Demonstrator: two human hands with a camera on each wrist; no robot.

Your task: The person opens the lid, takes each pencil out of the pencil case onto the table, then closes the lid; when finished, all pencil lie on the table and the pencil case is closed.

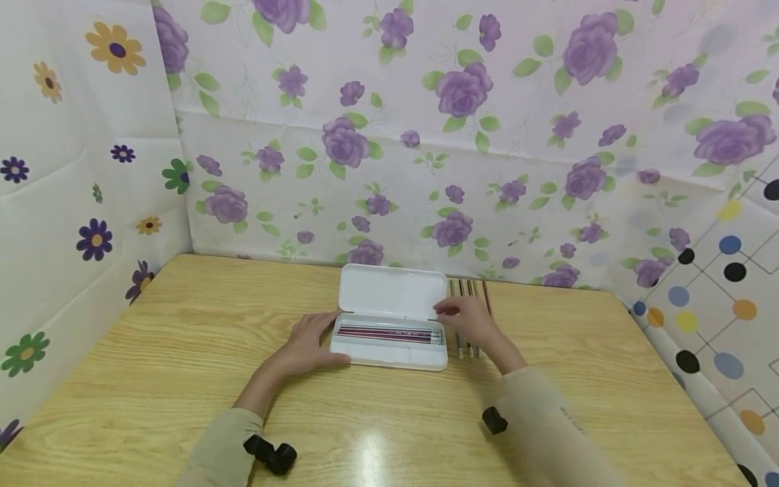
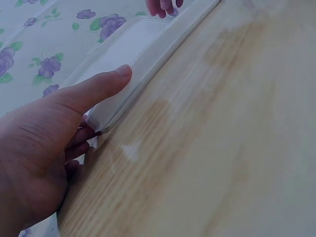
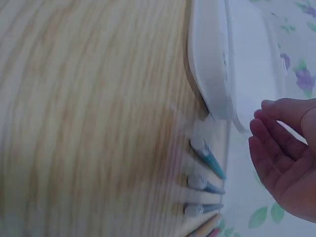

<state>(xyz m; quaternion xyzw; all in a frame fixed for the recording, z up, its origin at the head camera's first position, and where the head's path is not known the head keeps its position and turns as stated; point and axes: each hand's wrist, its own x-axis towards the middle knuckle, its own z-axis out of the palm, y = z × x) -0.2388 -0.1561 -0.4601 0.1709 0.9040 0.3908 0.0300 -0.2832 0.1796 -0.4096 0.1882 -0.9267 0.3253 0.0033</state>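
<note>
A white pencil case (image 1: pixel 389 360) lies on the table with its lid (image 1: pixel 392 291) raised at the back. Inside, in the rear section, are several dark red and grey pencils (image 1: pixel 389 333). My left hand (image 1: pixel 307 346) holds the case's left end, thumb along the front and fingers around the side, as the left wrist view also shows. By the lid's right edge hovers my right hand (image 1: pixel 471 321), fingers loosely bent with nothing seen between them. Whether its fingertips touch the lid I cannot tell. Several pencils (image 3: pixel 210 160) lie side by side right of the case, partly under this hand.
The wooden table (image 1: pixel 182 352) meets a flowered sheet (image 1: pixel 389 169) just behind the case. Patterned sheets (image 1: pixel 724 304) also stand at both sides. A small black piece (image 1: pixel 270 454) is at the left sleeve, another (image 1: pixel 494 420) at the right.
</note>
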